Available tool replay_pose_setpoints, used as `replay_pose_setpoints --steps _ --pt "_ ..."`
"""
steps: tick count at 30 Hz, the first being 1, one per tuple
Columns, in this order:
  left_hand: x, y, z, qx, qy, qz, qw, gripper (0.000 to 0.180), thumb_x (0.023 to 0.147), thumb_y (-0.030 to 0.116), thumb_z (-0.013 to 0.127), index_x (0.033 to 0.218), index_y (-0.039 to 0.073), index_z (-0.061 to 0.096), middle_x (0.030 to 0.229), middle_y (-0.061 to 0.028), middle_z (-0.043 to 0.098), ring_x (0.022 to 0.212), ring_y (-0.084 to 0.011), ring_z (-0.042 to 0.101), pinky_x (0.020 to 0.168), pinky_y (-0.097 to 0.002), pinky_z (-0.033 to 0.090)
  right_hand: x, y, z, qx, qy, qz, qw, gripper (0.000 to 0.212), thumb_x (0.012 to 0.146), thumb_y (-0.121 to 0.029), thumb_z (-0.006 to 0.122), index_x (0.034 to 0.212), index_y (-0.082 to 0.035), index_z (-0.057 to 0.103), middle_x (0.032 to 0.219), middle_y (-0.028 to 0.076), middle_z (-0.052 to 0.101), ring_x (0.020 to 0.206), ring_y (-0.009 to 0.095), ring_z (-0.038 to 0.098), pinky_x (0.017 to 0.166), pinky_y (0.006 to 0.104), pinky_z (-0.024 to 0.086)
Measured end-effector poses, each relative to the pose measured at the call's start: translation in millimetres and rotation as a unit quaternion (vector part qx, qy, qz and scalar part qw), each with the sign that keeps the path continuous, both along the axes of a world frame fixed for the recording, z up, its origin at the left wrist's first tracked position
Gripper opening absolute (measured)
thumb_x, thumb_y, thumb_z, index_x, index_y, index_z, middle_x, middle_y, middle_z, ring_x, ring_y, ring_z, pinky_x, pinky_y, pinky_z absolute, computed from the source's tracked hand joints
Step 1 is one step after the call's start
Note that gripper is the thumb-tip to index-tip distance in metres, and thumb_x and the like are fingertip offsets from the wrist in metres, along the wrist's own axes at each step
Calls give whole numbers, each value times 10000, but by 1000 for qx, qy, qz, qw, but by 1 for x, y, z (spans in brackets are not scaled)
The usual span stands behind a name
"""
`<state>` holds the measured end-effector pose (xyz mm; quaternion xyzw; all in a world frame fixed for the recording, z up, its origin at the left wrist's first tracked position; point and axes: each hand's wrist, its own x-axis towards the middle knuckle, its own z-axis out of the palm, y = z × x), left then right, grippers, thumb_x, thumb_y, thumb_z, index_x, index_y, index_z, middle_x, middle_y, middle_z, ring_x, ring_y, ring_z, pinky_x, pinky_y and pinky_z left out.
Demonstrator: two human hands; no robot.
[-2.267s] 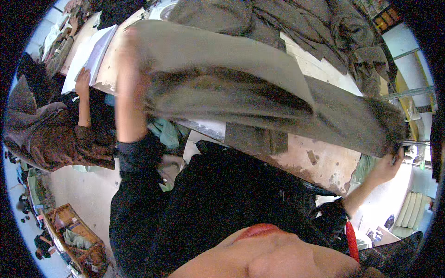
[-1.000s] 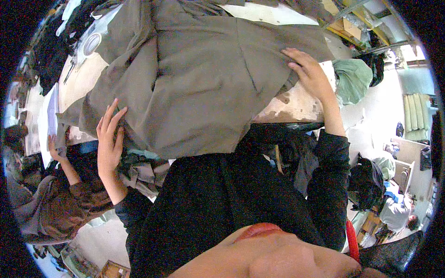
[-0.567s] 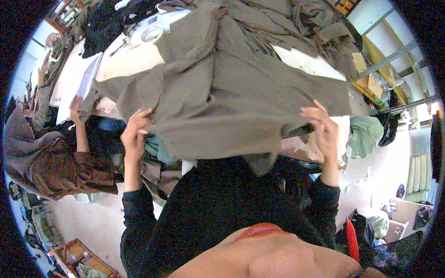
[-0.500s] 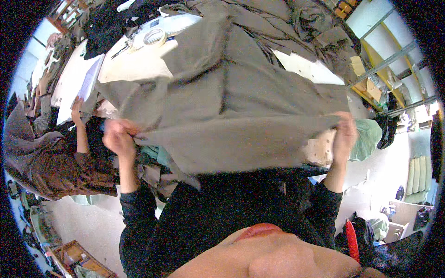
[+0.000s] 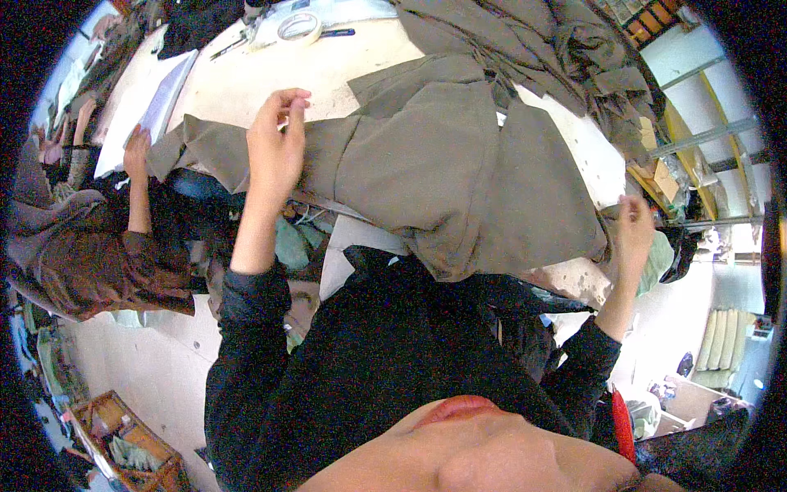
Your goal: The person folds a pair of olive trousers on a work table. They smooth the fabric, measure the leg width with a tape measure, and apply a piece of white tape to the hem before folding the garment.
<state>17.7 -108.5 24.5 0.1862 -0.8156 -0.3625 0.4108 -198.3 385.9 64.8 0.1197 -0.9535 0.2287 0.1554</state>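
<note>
A grey-brown garment [image 5: 426, 164] with sewn seams lies across the work table [image 5: 238, 98], its near edge drooping over the front edge in loose folds. Above its left part my left hand [image 5: 277, 148] is raised, fingers apart and slightly curled, holding nothing. My right hand [image 5: 633, 225] is at the garment's right end, fingers curled together on the cloth's edge; the exact grip is partly hidden. More cloth of the same colour [image 5: 545, 45] lies heaped at the far right of the table.
A roll of tape [image 5: 299, 27] and a dark-handled tool [image 5: 337, 34] lie at the back of the table. At left, a co-worker's hand [image 5: 137, 152] rests near a white stack [image 5: 164, 98]. Shelving [image 5: 705, 139] stands at right, a wooden crate [image 5: 123, 430] at lower left.
My left hand has let go of the garment and moved up and right. The cloth, stretched between both hands before, has slumped onto the table. My right hand has moved slightly right.
</note>
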Motion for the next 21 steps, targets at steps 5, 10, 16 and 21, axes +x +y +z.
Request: replay_pose_setpoints --steps 5,10,16,21 --pt "23 92 0 -200 -75 -124 969 169 893 100 648 1062 103 664 1064 -90 682 1066 -263 644 954 -408 439 64 -139 47 -139 115 263 948 314 938 -157 634 1237 -59 637 1305 133 620 1141 265 623 963 367 492" --pt "34 99 -6 -127 -118 -124 977 161 895 124 660 1056 125 672 1077 -44 681 1090 -218 632 1006 -420 382 92 -227 9 164 23 467 868 685 877 -470 653 1494 -281 423 1558 128 357 1349 339 434 1057 472 386" --pt "7 65 -10 -160 -185 -104 964 452 930 210 642 1362 134 529 1338 -66 594 1284 -302 514 1057 -446 367 84 -223 -26 262 39 380 886 906 797 -681 605 1554 -288 301 1623 102 241 1475 303 267 1148 571 230" --pt "14 62 -19 -143 -428 26 892 1024 730 731 664 1521 154 362 1597 -55 313 1469 -431 222 1017 -678 295 94 -214 -34 339 -78 287 893 1071 735 -740 630 1584 -233 217 1640 161 151 1512 313 177 1175 612 114"
